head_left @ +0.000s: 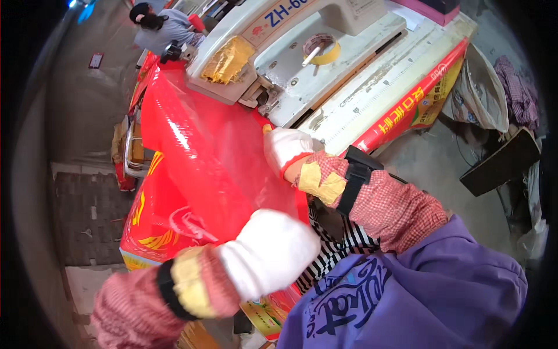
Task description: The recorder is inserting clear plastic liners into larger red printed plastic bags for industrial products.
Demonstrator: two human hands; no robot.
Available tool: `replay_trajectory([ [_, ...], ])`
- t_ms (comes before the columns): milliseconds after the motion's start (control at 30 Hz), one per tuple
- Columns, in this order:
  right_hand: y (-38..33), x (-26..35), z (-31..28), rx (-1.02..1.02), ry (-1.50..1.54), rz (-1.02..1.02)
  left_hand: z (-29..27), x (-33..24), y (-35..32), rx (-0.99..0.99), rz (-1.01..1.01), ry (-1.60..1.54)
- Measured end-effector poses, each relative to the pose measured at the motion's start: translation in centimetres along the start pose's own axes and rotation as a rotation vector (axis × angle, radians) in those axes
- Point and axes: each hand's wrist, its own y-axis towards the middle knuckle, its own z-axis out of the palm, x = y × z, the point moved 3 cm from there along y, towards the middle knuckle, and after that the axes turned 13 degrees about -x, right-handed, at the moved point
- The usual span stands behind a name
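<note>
A large shiny red plastic bag (197, 139) with yellow print spreads beneath a sewing machine (273, 29), its upper right edge close to the stitching head. My right hand (288, 148), in a white glove with a yellowish tip, is closed on that edge just below the machine's foot. Lower down, my left hand (270, 250), also in a white glove, lies over the bag's near part; its fingers are turned under and blurred, so their grip is hidden. Checked red sleeves with yellow patches and black straps cover both forearms.
A roll of yellow tape (321, 49) with a white stick rests on the machine bed. A white worktable (372, 93) runs right, a red printed sheet along its front edge. At the right are a sack (479, 90) and a dark board (500, 163). Another person (165, 29) is at the upper left.
</note>
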Motion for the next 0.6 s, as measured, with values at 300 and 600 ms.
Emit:
replay_trajectory([
  [300,3.1,-4.3,5.8,0.660,1.173,0.348,6.6,13.7,2.6,-0.360,-0.271,0.214],
  [600,2.4,1.7,-2.3,0.341,0.695,-0.172,6.1,25.3,-3.5,-0.438,-0.720,0.228],
])
